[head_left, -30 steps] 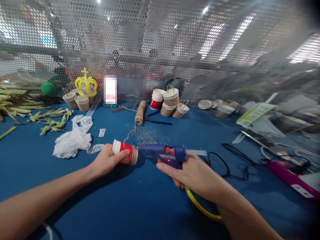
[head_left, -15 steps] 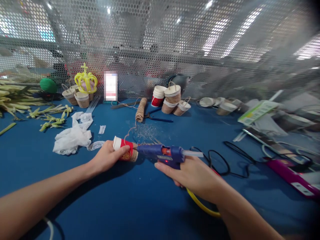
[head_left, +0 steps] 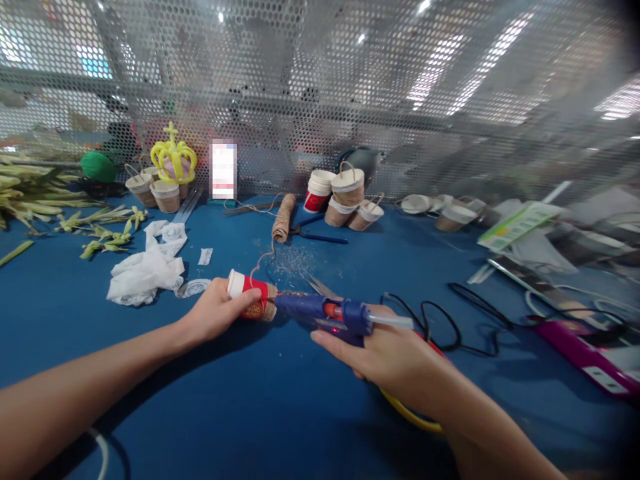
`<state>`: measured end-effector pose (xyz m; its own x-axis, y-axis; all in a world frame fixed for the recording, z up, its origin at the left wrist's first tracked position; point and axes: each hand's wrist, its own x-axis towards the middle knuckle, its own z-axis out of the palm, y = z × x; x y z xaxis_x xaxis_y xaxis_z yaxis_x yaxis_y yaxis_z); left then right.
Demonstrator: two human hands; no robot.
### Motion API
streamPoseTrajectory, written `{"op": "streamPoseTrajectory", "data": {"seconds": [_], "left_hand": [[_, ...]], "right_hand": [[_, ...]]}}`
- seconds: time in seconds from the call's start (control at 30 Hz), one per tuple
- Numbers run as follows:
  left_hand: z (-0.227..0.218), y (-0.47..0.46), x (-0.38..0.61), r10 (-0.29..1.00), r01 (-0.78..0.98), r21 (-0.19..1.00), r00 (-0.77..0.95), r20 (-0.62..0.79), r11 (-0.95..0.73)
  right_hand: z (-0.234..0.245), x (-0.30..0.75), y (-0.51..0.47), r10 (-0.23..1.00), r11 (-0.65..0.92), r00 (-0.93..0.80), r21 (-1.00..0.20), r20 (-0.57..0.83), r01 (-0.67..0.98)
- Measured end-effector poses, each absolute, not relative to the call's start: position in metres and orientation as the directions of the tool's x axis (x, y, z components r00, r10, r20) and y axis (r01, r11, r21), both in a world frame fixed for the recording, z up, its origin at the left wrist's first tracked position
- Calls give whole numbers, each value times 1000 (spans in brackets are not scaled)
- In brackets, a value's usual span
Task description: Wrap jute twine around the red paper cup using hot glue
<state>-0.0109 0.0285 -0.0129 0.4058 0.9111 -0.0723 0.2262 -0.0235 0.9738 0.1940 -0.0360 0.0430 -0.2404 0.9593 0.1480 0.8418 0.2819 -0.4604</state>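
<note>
My left hand (head_left: 220, 310) is closed around a red and white paper cup (head_left: 254, 308) lying on its side, its base end pointing right. Brown twine wraps that end, and a strand (head_left: 265, 257) runs from the cup back to a twine roll (head_left: 283, 218). In my right hand (head_left: 383, 343) is a blue glue gun (head_left: 323, 313) with a clear glue stick out of its back and a small red light on. Its nozzle is at the twine-wrapped end of the cup; whether it touches I cannot tell. Scissors (head_left: 324, 288) lie partly hidden behind the gun.
Twine-covered cups (head_left: 345, 200) and blue-handled pliers (head_left: 320, 237) lie at the back. White lace (head_left: 145, 277) and dry husk pieces (head_left: 110, 237) are on the left. To the right are black cables (head_left: 440, 327), a purple power strip (head_left: 580, 353) and a green-white packet (head_left: 520, 223).
The glue gun has shifted slightly right and down in my right hand's grip, uncovering more of the scissors. My left hand still holds the cup in nearly the same place.
</note>
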Motion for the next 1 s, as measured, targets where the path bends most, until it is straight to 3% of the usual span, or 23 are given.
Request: {"op": "streamPoseTrajectory", "data": {"seconds": [0.33,0.7,0.87,1.0], "left_hand": [[-12,28,-11,918,243,969,391,-64,-36],[-9,27,-9,914,216,976,400,-67,-23],[-8,28,-8,929,223,975,365,-64,-21],[-9,28,-9,925,210,978,373,-68,-13]], "right_hand": [[39,196,-38,923,370,-296,-364,245,855],[42,196,-39,945,326,-296,-351,136,878],[40,197,-42,950,308,-282,-269,132,913],[40,197,-41,950,309,-282,-283,132,908]]}}
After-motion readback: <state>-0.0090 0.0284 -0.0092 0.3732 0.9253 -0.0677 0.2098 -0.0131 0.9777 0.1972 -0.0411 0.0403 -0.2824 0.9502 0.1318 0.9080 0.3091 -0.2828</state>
